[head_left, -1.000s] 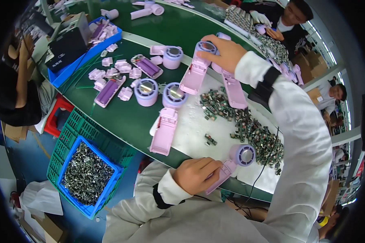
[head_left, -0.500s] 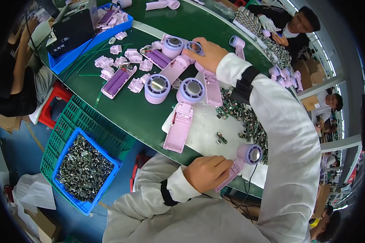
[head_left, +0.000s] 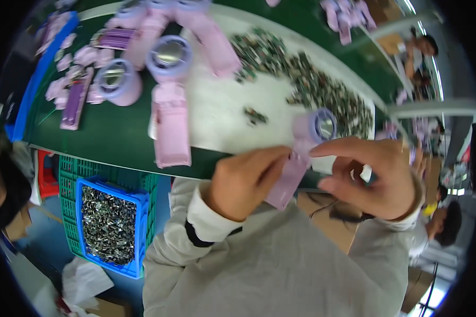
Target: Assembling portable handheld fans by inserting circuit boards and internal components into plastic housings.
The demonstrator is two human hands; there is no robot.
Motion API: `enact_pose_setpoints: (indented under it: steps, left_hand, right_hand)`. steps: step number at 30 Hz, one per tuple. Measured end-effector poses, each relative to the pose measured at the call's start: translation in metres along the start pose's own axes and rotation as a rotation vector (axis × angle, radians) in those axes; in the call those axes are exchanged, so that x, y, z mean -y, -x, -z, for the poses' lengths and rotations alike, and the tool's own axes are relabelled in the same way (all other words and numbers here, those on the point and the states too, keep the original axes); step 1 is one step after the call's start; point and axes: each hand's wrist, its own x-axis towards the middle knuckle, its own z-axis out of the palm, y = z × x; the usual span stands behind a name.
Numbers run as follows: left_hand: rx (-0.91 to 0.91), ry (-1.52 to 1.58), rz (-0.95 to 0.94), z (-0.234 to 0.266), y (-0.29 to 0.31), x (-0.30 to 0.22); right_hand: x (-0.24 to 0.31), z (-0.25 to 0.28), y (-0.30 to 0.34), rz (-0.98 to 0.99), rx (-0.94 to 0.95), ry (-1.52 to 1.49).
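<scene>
My left hand (head_left: pixel 247 179) grips the handle of a pink handheld fan (head_left: pixel 290 182) with a round lilac head, at the table's near edge. Just right of its neck, my right hand (head_left: pixel 373 177) has thumb and forefinger apart, nothing seen between them. The forefinger's tip comes close to the neck; whether it touches is blurred. Another open-handled fan (head_left: pixel 172 124) lies to the left, beside a lilac fan head (head_left: pixel 118 82). A small clump of circuit boards (head_left: pixel 255 115) rests on the white sheet (head_left: pixel 217 113) beyond my hands.
A long heap of circuit boards (head_left: pixel 322 82) covers the sheet's far right. Purple battery cells in a pink shell (head_left: pixel 75 103) and loose pink parts lie at left. Below the table edge, a blue bin (head_left: pixel 142 222) full of small boards sits on a green crate (head_left: pixel 69 195).
My right hand has left the fans at the far side and come back beside the fan in my left hand. The whole view has shifted, now centred lower and further right.
</scene>
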Motion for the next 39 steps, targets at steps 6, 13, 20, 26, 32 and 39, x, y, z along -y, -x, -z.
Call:
enact_pose_setpoints:
  steps: [6, 13, 20, 26, 32, 39]
  left_hand:
    - [0.056, 0.067, 0.157, -0.004, -0.019, -0.003]
    - [0.120, -0.159, 0.022, 0.000, -0.014, -0.014]
    - [0.117, -0.367, -0.185, -0.001, -0.017, -0.022]
    - [0.008, -0.148, 0.155, -0.003, -0.008, -0.024]
    - [0.184, -0.305, 0.110, 0.003, -0.022, -0.025]
    - [0.188, -0.469, 0.048, -0.002, -0.024, -0.024]
  right_hand:
    - [-0.044, -0.077, 0.020, -0.188, -0.405, -0.054]
    - [-0.071, -0.092, 0.010, 0.067, -0.492, 0.138]
    - [-0.074, -0.097, 0.003, 0.097, -0.558, 0.045]
    - [-0.077, -0.102, -0.001, 0.088, -0.608, -0.103]
    - [-0.081, -0.108, -0.003, 0.121, -0.664, -0.100]
    - [-0.083, -0.112, -0.002, 0.138, -0.669, -0.003]
